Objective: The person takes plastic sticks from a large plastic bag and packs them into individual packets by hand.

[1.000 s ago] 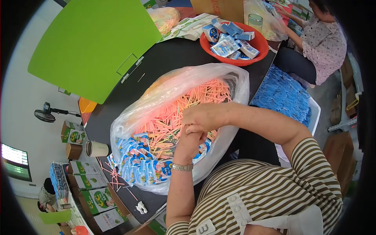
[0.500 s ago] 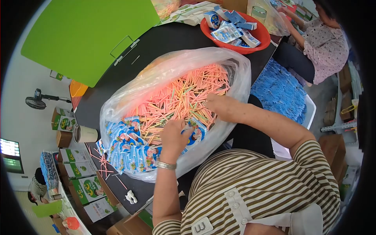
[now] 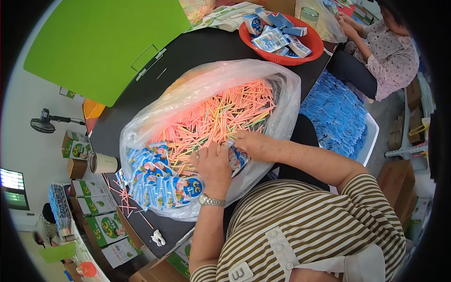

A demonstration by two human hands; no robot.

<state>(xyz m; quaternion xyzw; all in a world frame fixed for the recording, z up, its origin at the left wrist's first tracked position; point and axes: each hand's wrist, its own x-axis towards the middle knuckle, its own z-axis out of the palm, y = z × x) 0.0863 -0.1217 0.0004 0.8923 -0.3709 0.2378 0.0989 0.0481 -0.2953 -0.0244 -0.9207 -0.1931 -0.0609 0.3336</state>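
Observation:
A clear plastic bag point(image 3: 287, 101) lies wide open on the dark table, full of thin pink, yellow and green sticks point(image 3: 202, 122). Several printed blue-and-white packets point(image 3: 155, 181) lie in a pile at its left side. My left hand point(image 3: 213, 171), with a metal band at the wrist, is closed on the edge of one small packet point(image 3: 238, 159). My right hand point(image 3: 257, 145) is beside it, fingertips pinched together at the packet's upper end. Whatever those fingertips hold is hidden.
A red basin point(image 3: 315, 54) of packets stands at the table's far side. Blue packets fill a white bin point(image 3: 372, 136) on the right, near a seated co-worker point(image 3: 390, 61). A cup point(image 3: 103, 162), loose sticks point(image 3: 126, 199) and a green box lid point(image 3: 103, 42) are on the left.
My right hand has come from the sticks down and left to the packet. My left hand has moved slightly right and turned, with the packet now partly covered between both hands.

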